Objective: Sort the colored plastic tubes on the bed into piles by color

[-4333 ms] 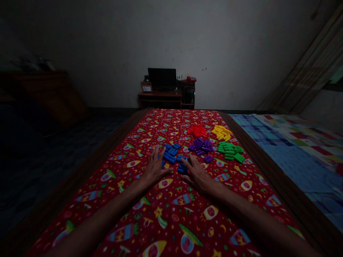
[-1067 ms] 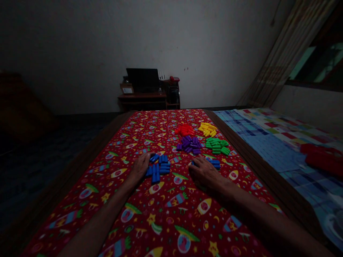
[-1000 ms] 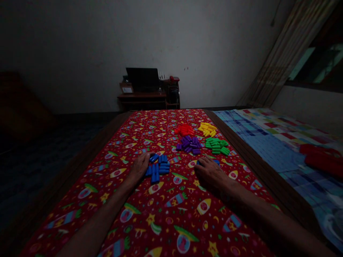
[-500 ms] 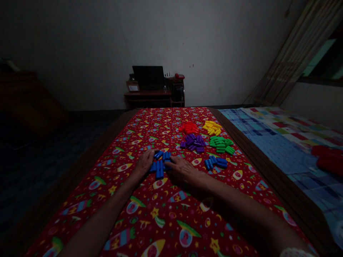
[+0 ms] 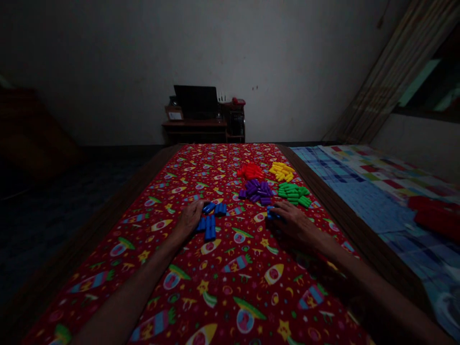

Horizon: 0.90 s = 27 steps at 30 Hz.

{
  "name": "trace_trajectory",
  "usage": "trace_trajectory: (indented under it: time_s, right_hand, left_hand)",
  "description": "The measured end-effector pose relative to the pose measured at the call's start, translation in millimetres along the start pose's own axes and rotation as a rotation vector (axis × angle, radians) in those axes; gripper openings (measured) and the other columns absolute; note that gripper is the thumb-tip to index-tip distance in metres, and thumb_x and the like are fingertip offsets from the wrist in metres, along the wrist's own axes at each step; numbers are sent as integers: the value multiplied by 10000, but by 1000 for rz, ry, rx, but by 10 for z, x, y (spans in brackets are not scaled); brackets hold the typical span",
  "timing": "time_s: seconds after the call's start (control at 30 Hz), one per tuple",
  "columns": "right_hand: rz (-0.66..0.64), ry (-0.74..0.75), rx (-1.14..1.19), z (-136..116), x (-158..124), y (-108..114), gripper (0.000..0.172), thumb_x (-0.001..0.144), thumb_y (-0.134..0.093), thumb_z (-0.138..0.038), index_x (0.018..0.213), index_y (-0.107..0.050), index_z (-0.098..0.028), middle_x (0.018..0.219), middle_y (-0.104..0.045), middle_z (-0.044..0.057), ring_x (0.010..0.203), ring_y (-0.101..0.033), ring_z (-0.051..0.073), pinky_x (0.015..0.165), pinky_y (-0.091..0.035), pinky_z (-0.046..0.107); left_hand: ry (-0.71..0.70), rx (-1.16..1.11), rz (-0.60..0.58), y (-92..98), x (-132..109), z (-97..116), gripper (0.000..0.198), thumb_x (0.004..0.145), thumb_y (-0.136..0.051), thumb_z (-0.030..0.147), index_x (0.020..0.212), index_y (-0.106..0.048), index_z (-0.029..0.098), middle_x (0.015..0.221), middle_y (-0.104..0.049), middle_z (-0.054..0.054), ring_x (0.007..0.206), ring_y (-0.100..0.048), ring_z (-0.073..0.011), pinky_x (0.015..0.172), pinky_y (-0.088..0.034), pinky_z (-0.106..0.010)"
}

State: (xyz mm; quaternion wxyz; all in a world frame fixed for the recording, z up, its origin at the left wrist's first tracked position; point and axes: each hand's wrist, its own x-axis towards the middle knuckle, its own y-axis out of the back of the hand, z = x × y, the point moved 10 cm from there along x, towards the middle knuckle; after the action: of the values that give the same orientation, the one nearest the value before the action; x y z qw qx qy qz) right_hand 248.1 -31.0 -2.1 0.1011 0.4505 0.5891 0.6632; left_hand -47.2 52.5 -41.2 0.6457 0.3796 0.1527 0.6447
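On the red patterned cloth (image 5: 215, 268), my left hand (image 5: 189, 219) lies flat with fingers apart, its fingertips touching a small group of blue plastic pieces (image 5: 210, 223). To the right, my right hand (image 5: 293, 221) is cupped over a second group of blue pieces (image 5: 271, 214), fingers curled down on them. Only a bit of blue shows at its fingertips. Beyond the hands lie separate piles of purple pieces (image 5: 257, 190), green pieces (image 5: 293, 193), red pieces (image 5: 250, 170) and yellow pieces (image 5: 282, 171).
The cloth covers a long wooden table with a dark rim (image 5: 323, 187). A checked bedspread (image 5: 377, 191) lies to the right, with red objects (image 5: 434, 215) on it. A small desk with a dark screen (image 5: 196, 103) stands at the far wall. The room is dim.
Half a second ago my right hand was at the left blue group beside my left hand. It has moved right and now covers the right blue group. The left hand stayed put.
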Motion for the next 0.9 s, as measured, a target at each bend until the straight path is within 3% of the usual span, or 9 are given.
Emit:
trace_trajectory:
  time_s: [0.1,0.2,0.33,0.5,0.57,0.67,0.73,0.83,0.9]
  right_hand:
    - [66,-120,5,277,-159,179,249,925,-485,-272,1109,-627,-185,1080,-665,127,996,-614,240,861,-510,412]
    - [37,-231,15,405,-256,211,249,940,-467,-294,1052,-644,-160,963,-694,124,884,-645,228,781,-522,366]
    - [-27,-259,11,365,-279,178,257,960,-434,-302,958,-647,-158,907,-694,115,813,-641,212,744,-517,333]
    - [87,-191,-7,186,-97,227,254,949,-410,-227,1015,-647,-162,1028,-684,137,949,-631,236,822,-513,374]
    - [52,-123,39,-1,79,79,256,942,-407,-190,1045,-639,-165,1041,-680,129,938,-632,219,815,-511,353]
    - [-102,-19,124,-393,429,-361,244,933,-432,-172,1082,-625,-160,1046,-662,127,905,-624,203,787,-503,324]
    - [-137,13,163,-629,685,-631,308,931,-461,-183,1224,-556,-167,1151,-619,142,1010,-593,219,857,-486,349]
    - [-157,17,168,-845,1016,-953,440,933,-491,-226,1366,-426,-182,1247,-541,161,1136,-520,248,932,-457,398]
    - [-191,26,146,-902,1133,-1088,403,932,-486,-203,1334,-459,-175,1198,-556,150,1118,-521,242,942,-452,399]
  left_hand:
    - [2,18,-4,8,-7,15,588,909,-240,504,1067,-677,144,1114,-697,-107,1030,-635,-246,955,-483,-381]
    - [0,14,-6,5,-7,6,593,910,-237,507,1073,-674,140,1112,-697,-111,1035,-633,-243,954,-482,-376]
    - [-11,12,-2,-8,4,-26,574,907,-249,514,1053,-679,162,1114,-699,-99,1042,-629,-242,951,-484,-376]
    - [-7,18,11,0,-1,-22,587,909,-238,513,1057,-680,157,1111,-698,-102,1039,-630,-240,963,-478,-372]
    - [-8,21,8,7,-9,2,577,911,-241,510,1059,-680,166,1111,-699,-94,1034,-630,-239,960,-480,-376]
    - [-19,17,-4,9,-13,33,564,912,-247,498,1050,-683,168,1105,-702,-93,1022,-631,-241,950,-485,-383]
    - [-18,15,-5,10,-10,32,561,911,-248,489,1051,-683,165,1101,-703,-96,1015,-633,-242,947,-486,-388]
    - [-15,6,1,8,-2,19,557,904,-258,488,1052,-682,157,1095,-703,-101,1007,-637,-241,949,-486,-388]
    - [-21,-9,7,7,-2,19,558,903,-256,492,1040,-685,163,1086,-705,-99,1006,-638,-238,948,-488,-383]
